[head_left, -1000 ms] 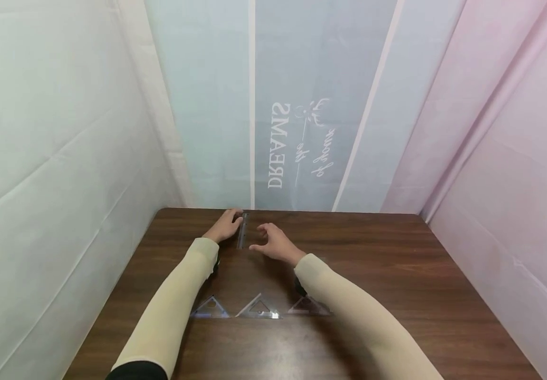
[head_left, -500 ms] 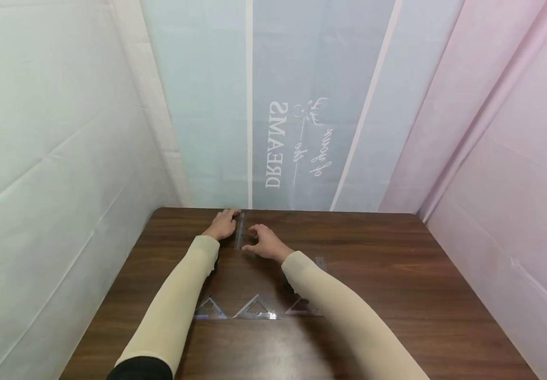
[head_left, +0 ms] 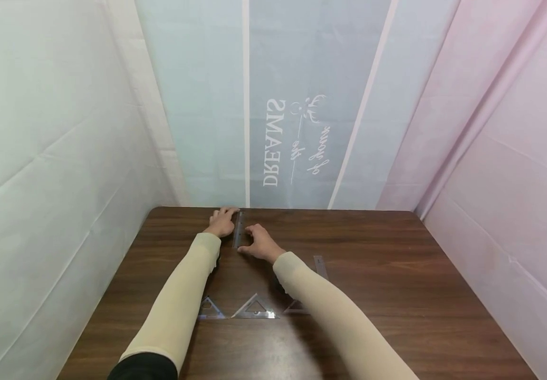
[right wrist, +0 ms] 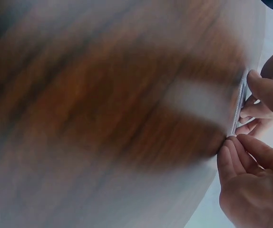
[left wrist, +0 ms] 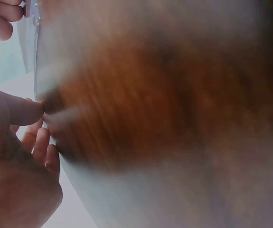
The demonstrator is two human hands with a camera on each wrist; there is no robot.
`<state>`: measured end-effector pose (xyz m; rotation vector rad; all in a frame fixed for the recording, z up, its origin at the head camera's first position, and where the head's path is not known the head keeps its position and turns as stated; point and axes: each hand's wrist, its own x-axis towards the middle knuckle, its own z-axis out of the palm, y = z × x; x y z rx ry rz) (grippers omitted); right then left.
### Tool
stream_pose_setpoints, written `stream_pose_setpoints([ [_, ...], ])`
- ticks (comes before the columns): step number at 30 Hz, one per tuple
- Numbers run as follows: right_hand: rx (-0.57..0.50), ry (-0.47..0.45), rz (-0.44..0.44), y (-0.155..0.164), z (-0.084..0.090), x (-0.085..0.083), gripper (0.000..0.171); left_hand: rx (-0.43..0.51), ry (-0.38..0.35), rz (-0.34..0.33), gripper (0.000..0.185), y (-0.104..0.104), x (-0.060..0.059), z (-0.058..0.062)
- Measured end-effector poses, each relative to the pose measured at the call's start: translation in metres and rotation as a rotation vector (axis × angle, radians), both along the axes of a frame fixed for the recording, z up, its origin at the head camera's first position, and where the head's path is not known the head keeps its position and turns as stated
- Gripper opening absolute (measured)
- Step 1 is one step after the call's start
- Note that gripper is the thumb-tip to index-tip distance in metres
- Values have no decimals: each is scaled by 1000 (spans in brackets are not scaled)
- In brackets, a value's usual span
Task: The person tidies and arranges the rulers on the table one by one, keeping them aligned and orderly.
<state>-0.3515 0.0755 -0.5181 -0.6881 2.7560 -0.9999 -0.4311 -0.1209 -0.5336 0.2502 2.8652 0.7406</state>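
A clear ruler (head_left: 238,230) lies on the brown tabletop, its length running away from me toward the table's back edge. My left hand (head_left: 221,222) rests at its left side, fingertips near its far end. On the other side is my right hand (head_left: 261,244), thumb by the ruler's near end and fingers by its right edge. In the right wrist view the ruler (right wrist: 238,103) shows edge-on between the spread thumb and fingers of the right hand (right wrist: 255,161). The left hand (left wrist: 22,156) has its thumb and fingertips down at the table surface. Exact finger contact is hard to tell.
Three clear set squares stand in a row nearer me: a left one (head_left: 212,310), a middle one (head_left: 256,309) and a right one (head_left: 296,306), partly behind the right sleeve. Another clear strip (head_left: 320,266) lies right of that forearm. A curtain (head_left: 292,105) hangs behind the table.
My right hand has moved left, closer to the ruler. The left hand has shifted slightly while staying beside it. More of the clear strip by the right forearm now shows.
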Motion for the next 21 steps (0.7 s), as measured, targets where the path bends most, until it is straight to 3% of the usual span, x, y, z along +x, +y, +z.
stream_pose_setpoints([
  [13,34,31,-38,-9,-6,5,67,-13,-2,35,68,4,9,6],
  [21,42,34,-40,-6,-9,7,61,-13,6,44,66,9,9,0],
])
